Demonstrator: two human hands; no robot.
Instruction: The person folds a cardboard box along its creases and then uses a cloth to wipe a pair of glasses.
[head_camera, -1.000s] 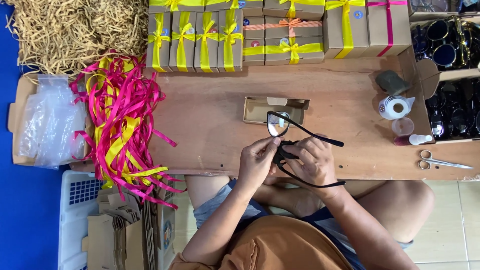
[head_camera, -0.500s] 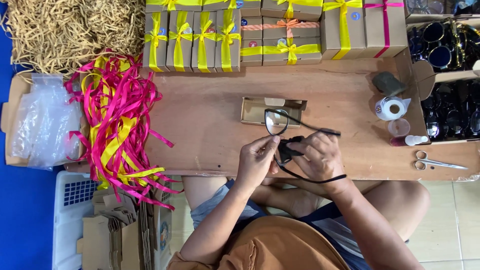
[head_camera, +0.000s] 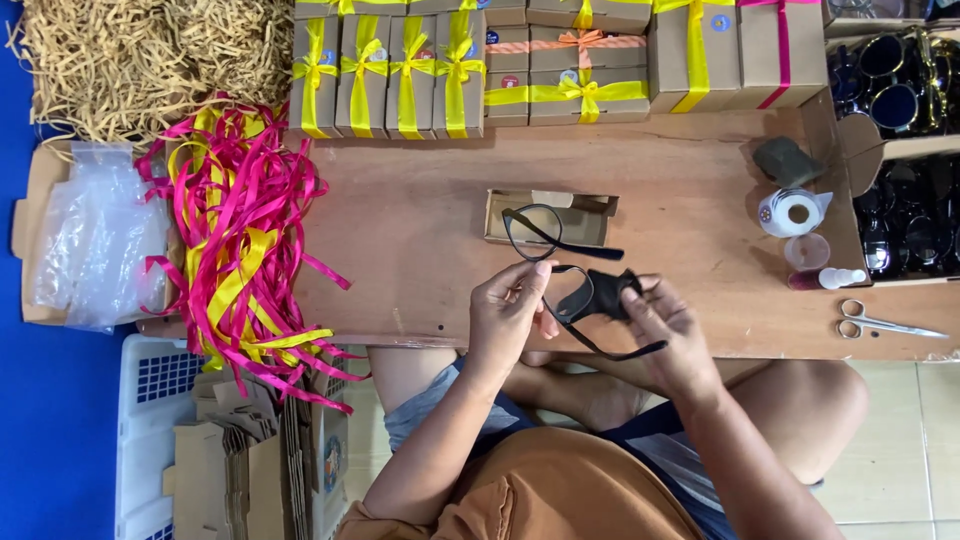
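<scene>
Two hands over wooden table (head_camera: 400, 210) — black glasses (head_camera: 560, 265) pinched by left hand (head_camera: 510, 310), dark cloth (head_camera: 612, 292) gripped by right hand (head_camera: 665, 325), open cardboard box (head_camera: 590, 215) just behind

From my seat I can't really see the black-framed glasses (head_camera: 560, 262) whole, since one lens sits under the dark cloth (head_camera: 612, 292) my right hand (head_camera: 668, 330) is pinching. The brown gift boxes tied with yellow ribbon (head_camera: 390, 75) get chopped off by the top edge, and the dark sunglasses in the cardboard tray (head_camera: 915, 225) run off the right side, too jumbled to count.
</scene>
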